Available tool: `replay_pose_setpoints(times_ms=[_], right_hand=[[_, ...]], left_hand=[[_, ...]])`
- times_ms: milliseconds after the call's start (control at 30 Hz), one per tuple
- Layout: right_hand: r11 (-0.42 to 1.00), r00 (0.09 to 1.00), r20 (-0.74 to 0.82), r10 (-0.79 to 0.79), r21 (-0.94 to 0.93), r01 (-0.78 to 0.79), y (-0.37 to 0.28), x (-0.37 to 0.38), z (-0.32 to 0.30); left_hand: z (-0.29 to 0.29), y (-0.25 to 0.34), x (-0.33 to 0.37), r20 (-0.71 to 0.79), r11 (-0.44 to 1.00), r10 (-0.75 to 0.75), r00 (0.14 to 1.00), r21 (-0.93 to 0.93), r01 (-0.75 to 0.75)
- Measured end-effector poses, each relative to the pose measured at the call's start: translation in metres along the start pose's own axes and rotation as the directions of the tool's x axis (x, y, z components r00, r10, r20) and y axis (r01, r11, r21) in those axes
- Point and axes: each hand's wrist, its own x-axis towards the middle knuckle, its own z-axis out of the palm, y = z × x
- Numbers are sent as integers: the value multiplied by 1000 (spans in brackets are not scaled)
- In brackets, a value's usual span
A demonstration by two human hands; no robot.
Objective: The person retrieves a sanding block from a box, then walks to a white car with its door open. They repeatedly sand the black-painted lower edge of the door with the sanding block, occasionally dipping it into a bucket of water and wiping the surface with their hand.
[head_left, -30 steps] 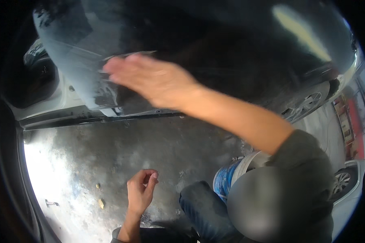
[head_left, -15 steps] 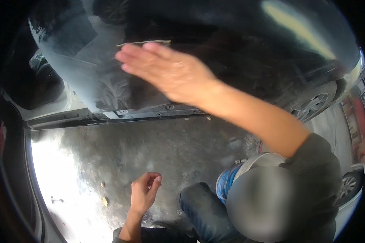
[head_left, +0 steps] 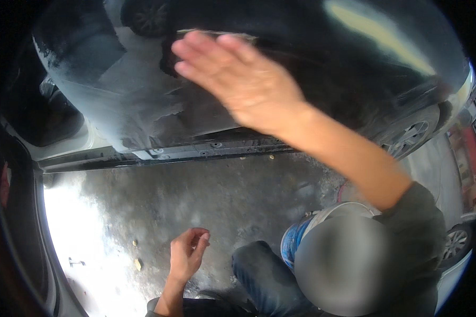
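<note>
My right hand [head_left: 240, 79] lies with its fingers stretched out flat against a car's dark side panel [head_left: 322, 63]. The thin tan edge of a sheet or pad [head_left: 248, 37] shows beyond the fingertips; the rest is hidden under the hand, and its kind does not show clearly. Around it the panel looks dark and wet, turning dull grey toward the left. My left hand [head_left: 188, 253] hovers low over the concrete floor, fingers loosely curled toward the thumb, with nothing visible in it.
A blue and white bucket [head_left: 292, 244] stands beside my knee [head_left: 262, 274], partly covered by a blurred round patch. A yellowish patch [head_left: 381, 37] marks the panel's upper right. A wheel [head_left: 407, 138] sits below it. Left is an open car door [head_left: 24, 211]; dry leaves [head_left: 137, 263] lie on the floor.
My right hand has slid up and to the right across the panel, and the tan-edged sheet has travelled with it. My left hand has hardly moved.
</note>
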Motion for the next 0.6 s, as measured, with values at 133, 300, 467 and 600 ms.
replay_pose_setpoints(times_ms=[133, 300, 467, 600], right_hand=[[976, 982, 93, 163, 130, -174, 70, -116, -13], [941, 953, 15, 303, 154, -302, 37, -65, -8], [993, 993, 32, 114, -8, -114, -11, 39, -10], [977, 986, 89, 141, 151, -153, 66, -68, -22]], left_hand=[[-9, 16, -15, 23, 998, 16, 1000, 56, -17], [-17, 9, -12, -77, 976, -86, 993, -207, 68], [0, -6, 10, -17, 989, -74, 997, -131, 71], [-14, -8, -7, -34, 982, -75, 997, -175, 68]])
